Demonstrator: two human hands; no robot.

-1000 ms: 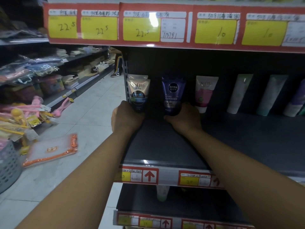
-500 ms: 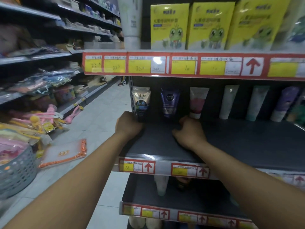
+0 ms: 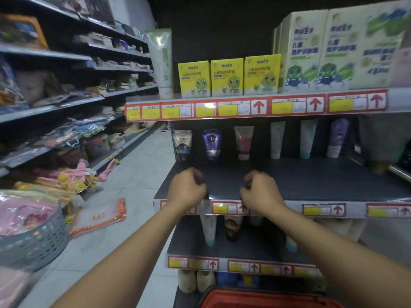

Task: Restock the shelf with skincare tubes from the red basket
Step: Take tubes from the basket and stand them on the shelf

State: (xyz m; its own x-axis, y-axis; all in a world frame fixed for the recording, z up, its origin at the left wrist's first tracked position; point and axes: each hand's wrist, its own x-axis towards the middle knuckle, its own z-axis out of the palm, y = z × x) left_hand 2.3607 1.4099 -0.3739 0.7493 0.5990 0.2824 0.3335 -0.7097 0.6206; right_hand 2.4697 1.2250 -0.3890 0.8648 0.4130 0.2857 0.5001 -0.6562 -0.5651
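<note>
Both hands hover over the front edge of the dark metal shelf (image 3: 311,181), left hand (image 3: 185,188) and right hand (image 3: 260,192) with fingers curled, holding nothing; 6 plastic skincare tubes (image 3: 212,144) stand along its back edge; the red plastic basket (image 3: 266,298) sits below

Ahead of our fingers (image 3: 195,174) the dark shelf board (image 3: 322,178) lies open; upright skincare tubes (image 3: 243,142) block only its back.
</note>
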